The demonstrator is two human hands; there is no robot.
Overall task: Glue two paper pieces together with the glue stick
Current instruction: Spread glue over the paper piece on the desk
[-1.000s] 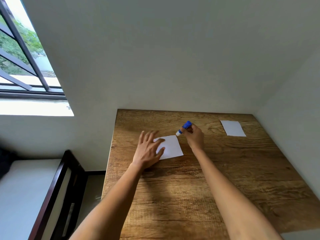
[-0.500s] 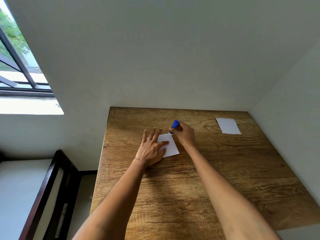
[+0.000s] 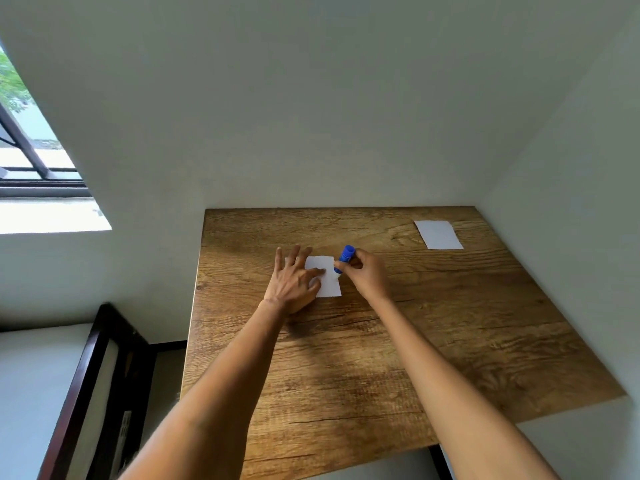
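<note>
L hand [image 3: 293, 280] flat, fingers spread, pressing down on small white paper [image 3: 327, 277] lying mid-table [image 3: 398, 341], toward the far edge. R hand [image 3: 367, 273] pinches blue glue stick [image 3: 344, 258] w/ curled fingers; stick tilted, lower end touching the paper's right edge. 2nd white paper [image 3: 438, 234] lies flat near far right corner of table, well apart from both hands.

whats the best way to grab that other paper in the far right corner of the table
The second paper lies flat on the table, nothing touching it. Come from above at its near edge, press a fingertip to slide or lift a corner, then pinch; a flat sheet probably offers no side to grip.
</note>
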